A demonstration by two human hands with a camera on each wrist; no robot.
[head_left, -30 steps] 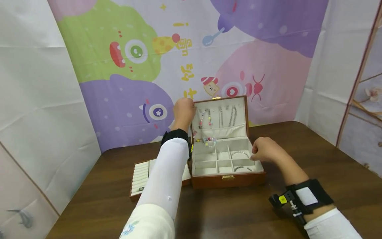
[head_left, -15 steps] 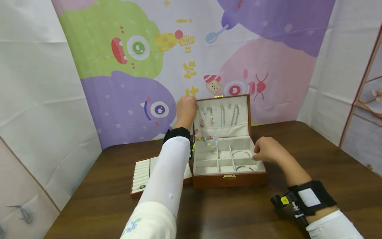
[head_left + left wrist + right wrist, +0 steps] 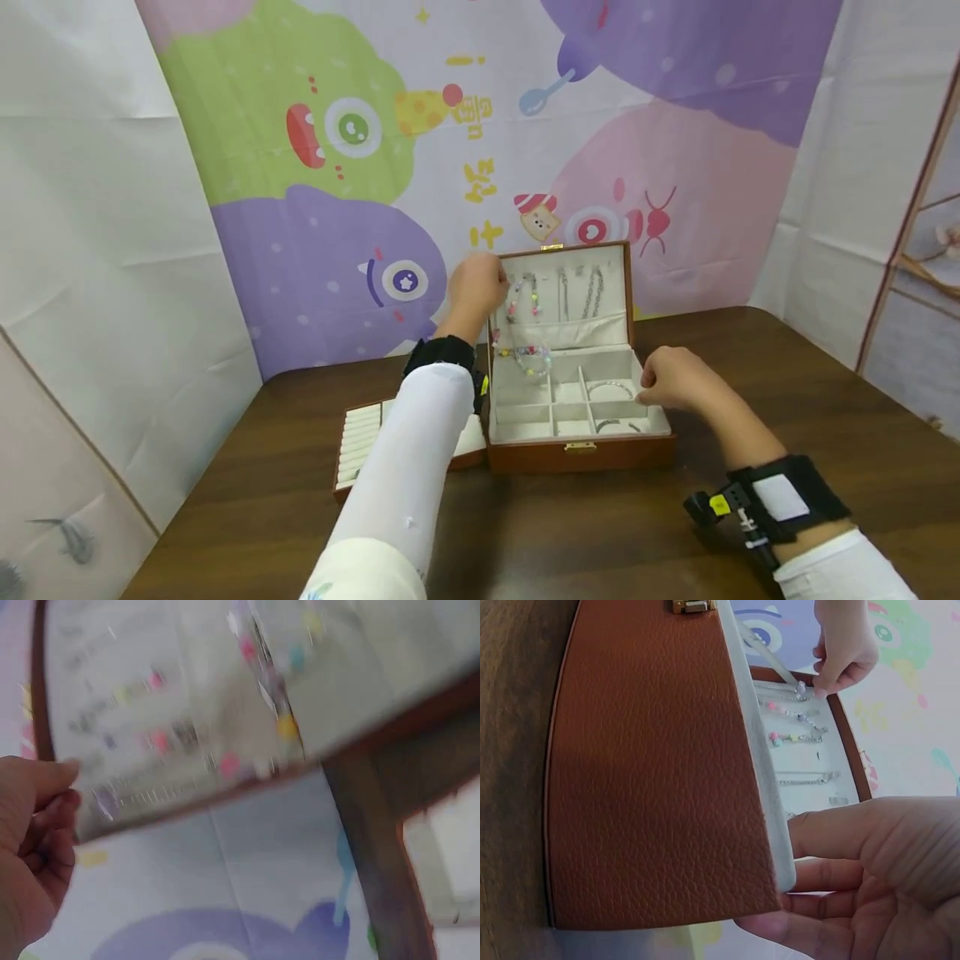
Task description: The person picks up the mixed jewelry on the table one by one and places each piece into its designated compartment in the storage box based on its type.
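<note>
An open brown jewelry box [image 3: 615, 455] stands on the table, its lid [image 3: 631, 292] raised. Up at the lid's left corner, my left hand [image 3: 480, 287] has thumb and curled fingers together over the pale lining. A beaded necklace [image 3: 229, 764] runs down from those fingertips along the lid's left edge, a purple bead close by them in the right wrist view. My right hand [image 3: 900, 877] grips the box's right wall, thumb inside and fingers outside. Chains [image 3: 595, 293] and another beaded strand [image 3: 535, 302] hang in the lid. A colourful bracelet [image 3: 536, 358] overlaps the lid pocket's lower part.
Beside the box on the left lies a removable tray [image 3: 360, 442] with ring rolls, partly hidden by my left forearm. Silver bangles [image 3: 611, 386] lie in the box's right compartments. A cartoon-printed cloth [image 3: 330, 250] hangs behind the brown wooden table [image 3: 570, 542].
My left hand has shifted slightly right and down, over the lid's inner face. My right hand stays at the box's right wall. The head view has turned a little.
</note>
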